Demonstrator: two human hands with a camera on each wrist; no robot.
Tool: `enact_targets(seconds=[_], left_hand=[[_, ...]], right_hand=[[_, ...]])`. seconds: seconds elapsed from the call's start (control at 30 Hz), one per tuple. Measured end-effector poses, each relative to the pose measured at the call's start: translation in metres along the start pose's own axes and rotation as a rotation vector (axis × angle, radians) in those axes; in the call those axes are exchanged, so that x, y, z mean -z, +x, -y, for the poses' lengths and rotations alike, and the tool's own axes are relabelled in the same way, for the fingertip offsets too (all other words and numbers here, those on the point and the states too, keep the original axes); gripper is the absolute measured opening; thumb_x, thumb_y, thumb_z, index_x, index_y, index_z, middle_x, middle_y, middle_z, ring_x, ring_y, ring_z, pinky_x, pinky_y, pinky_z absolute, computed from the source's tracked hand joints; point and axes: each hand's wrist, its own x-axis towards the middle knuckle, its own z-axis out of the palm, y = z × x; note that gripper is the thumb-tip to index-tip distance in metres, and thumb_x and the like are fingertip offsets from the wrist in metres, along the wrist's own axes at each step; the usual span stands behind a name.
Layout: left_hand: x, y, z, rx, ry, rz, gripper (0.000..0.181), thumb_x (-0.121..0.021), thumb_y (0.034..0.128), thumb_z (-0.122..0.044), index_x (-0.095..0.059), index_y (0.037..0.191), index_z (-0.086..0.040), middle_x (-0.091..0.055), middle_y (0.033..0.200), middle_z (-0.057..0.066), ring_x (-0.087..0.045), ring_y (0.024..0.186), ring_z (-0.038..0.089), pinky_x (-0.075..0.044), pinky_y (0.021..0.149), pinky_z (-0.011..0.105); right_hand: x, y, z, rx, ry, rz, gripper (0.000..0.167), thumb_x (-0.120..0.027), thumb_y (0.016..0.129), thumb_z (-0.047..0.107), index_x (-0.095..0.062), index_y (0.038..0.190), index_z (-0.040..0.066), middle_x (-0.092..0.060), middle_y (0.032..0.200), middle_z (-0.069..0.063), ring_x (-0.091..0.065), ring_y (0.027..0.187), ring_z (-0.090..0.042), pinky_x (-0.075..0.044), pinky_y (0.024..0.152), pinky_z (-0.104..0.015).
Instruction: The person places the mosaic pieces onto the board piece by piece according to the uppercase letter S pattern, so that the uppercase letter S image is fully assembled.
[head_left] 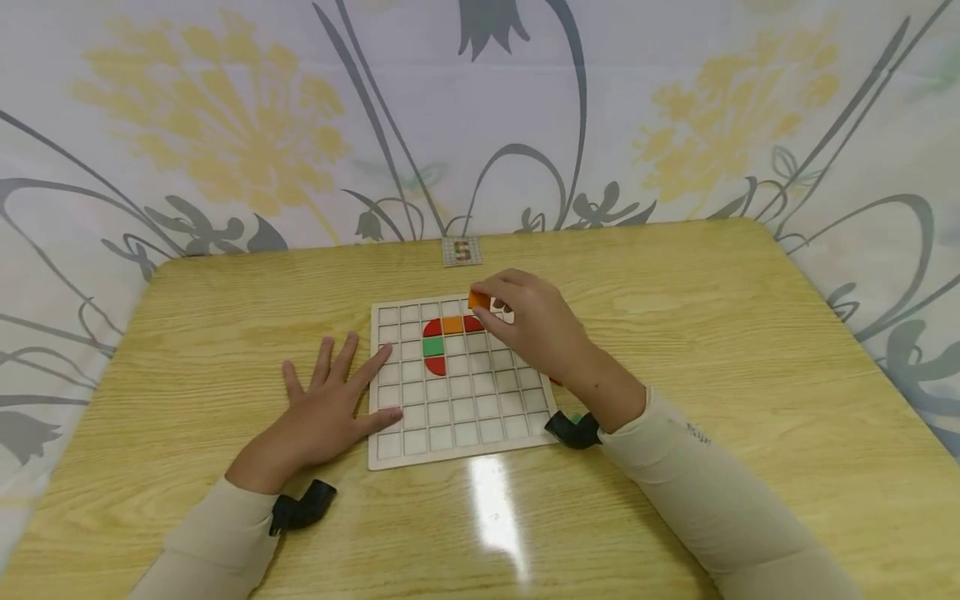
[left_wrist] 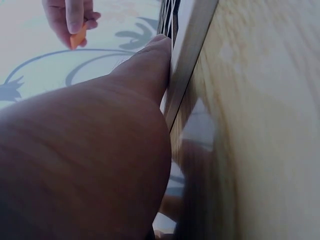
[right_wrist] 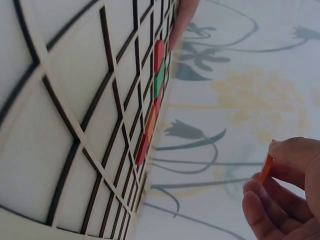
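My right hand [head_left: 540, 325] pinches an orange tile [head_left: 478, 300] between thumb and fingers, above the far part of a white grid board [head_left: 465, 450]. The right wrist view shows the same orange tile [right_wrist: 266, 168] held apart from the board. With fingers spread, my left hand [head_left: 322, 421] rests at the board's left edge, thumb and index finger over its rim. On the grid, a red rounded piece [head_left: 432, 328], an orange square [head_left: 453, 325] and a partly covered red piece [head_left: 472, 323] form a row. Below the first lie a green square [head_left: 433, 347] and another red rounded piece [head_left: 435, 367].
A small pattern card [head_left: 461, 252] lies behind the board near the table's far edge. Beside the board's right edge, a bit of red [head_left: 556, 382] and a bit of green [head_left: 577, 418] show from behind my right arm. A flower-patterned cloth [head_left: 480, 117] hangs behind the wooden table [head_left: 225, 333].
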Motion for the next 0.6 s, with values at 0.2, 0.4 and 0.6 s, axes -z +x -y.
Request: enact_targets(seconds=[0.2,0.4,0.6], left_hand=[[-0.001,0.0,0.002,0.001,0.007,-0.003,0.088,-0.047,0.0913,-0.075,-0.009,0.161,-0.038,0.012,0.169,0.014,0.021,0.152,0.043,0.023,0.103,0.078],[0.0,-0.002,0.001,0.014,0.009,-0.006,0.088,-0.046,0.0908,-0.076,-0.009,0.161,-0.038,0.01,0.169,0.015,0.019,0.152,0.044,0.022,0.103,0.078],[0.0,-0.002,0.001,0.006,0.005,0.0,0.088,-0.047,0.0911,-0.075,-0.01,0.162,-0.038,0.011,0.168,0.015,0.02,0.152,0.044,0.022,0.103,0.078]], right_hand=[[-0.008,-0.004,0.006,0.024,0.032,-0.006,0.029,-0.075,0.091,0.01,-0.072,0.118,0.001,-0.07,0.11,-0.01,-0.065,0.09,-0.022,-0.057,0.076,-0.029],[-0.017,-0.005,0.01,-0.002,-0.02,0.073,0.031,-0.074,0.092,0.014,-0.072,0.121,0.005,-0.071,0.115,-0.009,-0.068,0.101,-0.022,-0.058,0.084,-0.031],[-0.021,-0.006,0.011,-0.062,-0.023,0.172,0.027,-0.073,0.092,0.015,-0.074,0.119,0.007,-0.073,0.114,-0.008,-0.069,0.101,-0.021,-0.058,0.086,-0.031]])
